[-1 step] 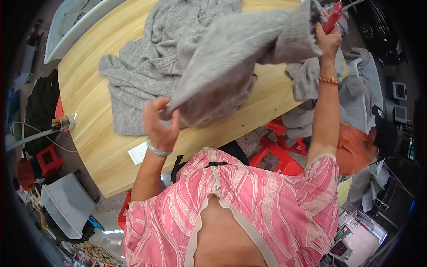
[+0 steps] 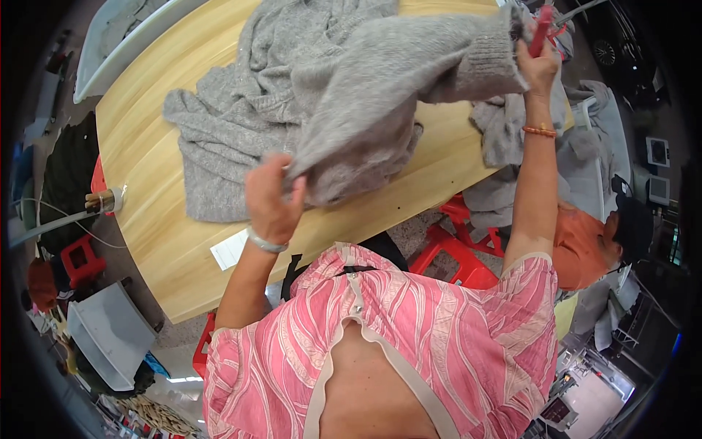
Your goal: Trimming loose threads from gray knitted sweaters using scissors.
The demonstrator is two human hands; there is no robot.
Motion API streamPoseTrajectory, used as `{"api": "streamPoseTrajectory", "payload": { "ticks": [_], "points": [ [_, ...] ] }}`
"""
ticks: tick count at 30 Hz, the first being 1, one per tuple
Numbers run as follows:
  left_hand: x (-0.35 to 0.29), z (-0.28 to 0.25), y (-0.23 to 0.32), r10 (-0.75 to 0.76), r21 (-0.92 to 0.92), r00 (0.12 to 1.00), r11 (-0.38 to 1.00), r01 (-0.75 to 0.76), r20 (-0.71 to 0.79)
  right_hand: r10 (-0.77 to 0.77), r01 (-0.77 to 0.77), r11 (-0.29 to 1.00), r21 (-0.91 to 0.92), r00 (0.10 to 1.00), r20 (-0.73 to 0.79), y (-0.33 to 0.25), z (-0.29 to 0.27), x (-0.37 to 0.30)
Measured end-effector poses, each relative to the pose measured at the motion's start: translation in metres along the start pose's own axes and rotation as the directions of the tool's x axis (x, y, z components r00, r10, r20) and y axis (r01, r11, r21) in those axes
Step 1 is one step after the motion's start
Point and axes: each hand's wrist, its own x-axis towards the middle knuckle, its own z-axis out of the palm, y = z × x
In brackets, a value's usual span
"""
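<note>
While its wide ribbed cuff is raised toward the upper right of the frame, a fuzzy grey knitted garment [image 2: 380,80] is stretched slantwise across the upper middle, above the table. Its lower corner is caught between the thumb and bent fingers of the left hand [image 2: 276,201], left of the centre; that hand is blurred, so the firmness of its pinch cannot be told. By the right hand [image 2: 540,72], in the upper right, a slim red tool [image 2: 541,31] is gripped in closed fingers; the cuff is met there, but how much of the knit is also clasped cannot be told. Beneath and to the left, a heap of crumpled grey knitwear [image 2: 219,146] is spread on a pale wood-grain table [image 2: 157,241], and another grey knitted piece [image 2: 504,132] is draped at its right end. A small white paper slip [image 2: 230,250] is laid near the table's lower edge, just beside the left wrist. In the upper left, a pale plastic tub [image 2: 117,55] is seen at the table's edge. Below the table, right of the centre, a red plastic stool [image 2: 453,256] is partly hidden, and at the right a person in an orange top [image 2: 581,245] is seen.
</note>
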Motion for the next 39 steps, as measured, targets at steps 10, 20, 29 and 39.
{"api": "streamPoseTrajectory", "payload": {
  "ticks": [10, 20, 29, 39],
  "points": [
    [0.007, 0.093, -0.003, -0.216, -0.174, 0.927, 0.945, 0.278, 0.308, 0.561, -0.452, 0.826, -0.336, 0.601, 0.569, 0.039, 0.015, -0.145],
    [0.082, 0.161, 0.036, -0.22, -0.219, 0.872, 0.914, 0.341, 0.438, 0.471, -0.312, 0.871, -0.38, 0.752, 0.461, 0.01, -0.048, -0.196],
    [0.052, 0.22, -0.008, -0.489, -0.422, 0.607, 0.443, 0.791, 0.626, 0.221, -0.232, 0.966, -0.113, 0.514, 0.829, -0.038, -0.08, -0.235],
    [0.07, 0.196, -0.005, -0.475, -0.292, 0.593, 0.564, 0.772, 0.65, 0.267, -0.347, 0.933, -0.098, 0.481, 0.835, -0.038, -0.1, -0.221]
  ]
}}
